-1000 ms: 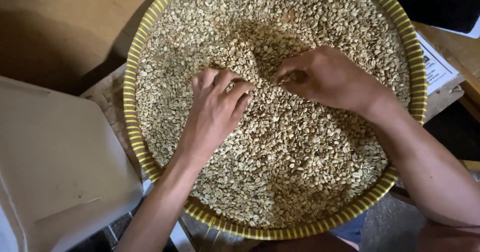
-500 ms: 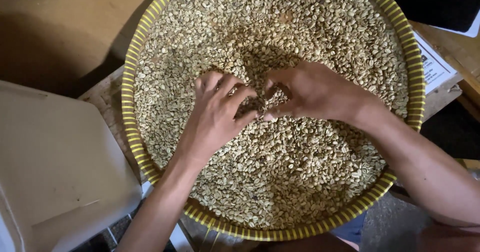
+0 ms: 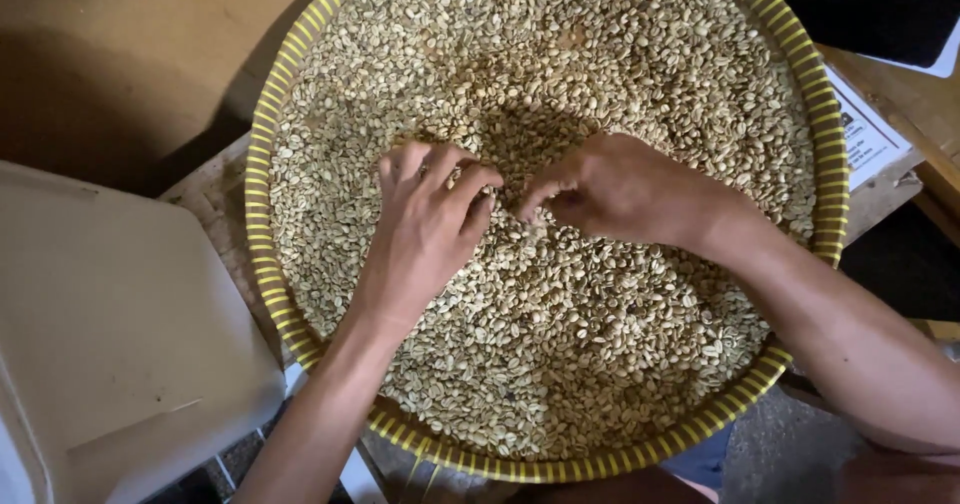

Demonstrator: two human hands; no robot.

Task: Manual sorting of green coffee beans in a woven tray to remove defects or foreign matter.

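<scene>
Beans [image 3: 560,344], pale green and unroasted, fill a wide round woven tray [image 3: 262,194] with a yellow-striped rim, which rests on a worn wooden table [image 3: 215,189]. The left hand [image 3: 425,229] lies palm down on the heap near the tray's middle, fingers curled into the beans; whether it grips any cannot be told. The right hand [image 3: 625,189] sits just beside it, fingertips nearly meeting the left's, thumb and forefinger pinched together among the beans. A beige plastic lid [image 3: 110,324] lies to the left, a printed sheet [image 3: 868,134] at the right edge
</scene>
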